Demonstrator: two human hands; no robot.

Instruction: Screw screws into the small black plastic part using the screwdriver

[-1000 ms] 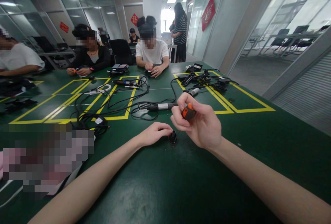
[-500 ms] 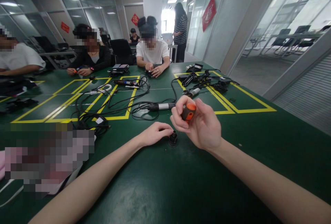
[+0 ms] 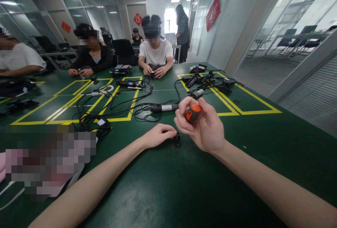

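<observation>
My right hand (image 3: 207,131) is closed around the grey and orange handle of a screwdriver (image 3: 194,112), whose butt end faces me; its shaft and tip are hidden behind my fingers. Just to the left and lower, my left hand (image 3: 158,136) lies on the green table with thumb and fingertips against a small black round part (image 3: 176,143). That part has a wide base and a short raised neck, and stands upright on the tabletop. Some of it is covered by my fingertips.
Beyond my hands lie a black and silver cylindrical tool (image 3: 164,108), tangled black cables (image 3: 116,101) and more dark gear (image 3: 210,80) around yellow tape lines. A blurred-out pinkish item (image 3: 65,165) is at the left. Co-workers (image 3: 155,51) sit across the table (image 3: 147,193).
The screwdriver handle has turned in my right hand, its orange patch shifting left. My left hand and the black part stay put. The co-worker opposite has shifted their hands.
</observation>
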